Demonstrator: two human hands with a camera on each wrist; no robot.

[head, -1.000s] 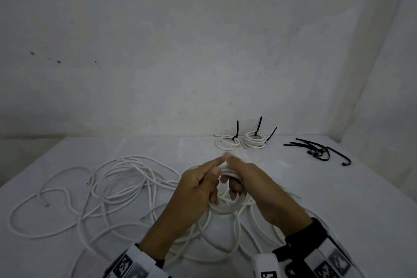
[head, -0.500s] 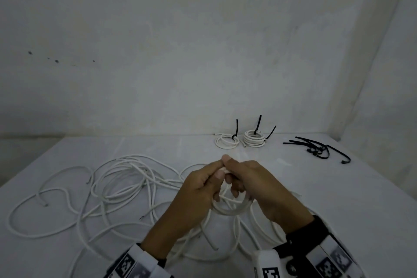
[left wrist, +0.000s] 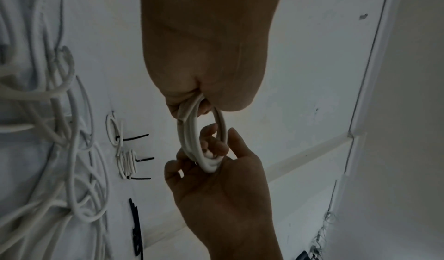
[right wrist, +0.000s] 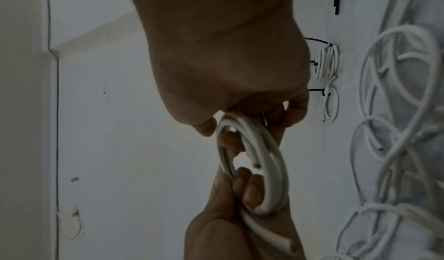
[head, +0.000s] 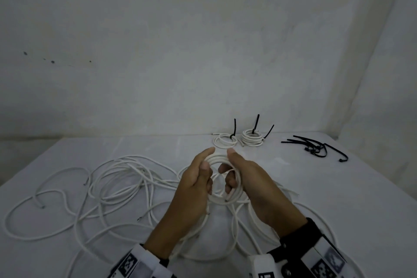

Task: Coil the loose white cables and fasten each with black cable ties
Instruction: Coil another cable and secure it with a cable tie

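White cable coil in left hand and right hand, both grips grasping it.

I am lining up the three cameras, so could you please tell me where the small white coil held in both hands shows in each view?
Head: coil low centre, between left hand and right hand.
Left wrist: coil at centre.
Right wrist: coil centre, slightly low.
Shared landmark: the two tied coils on the table.
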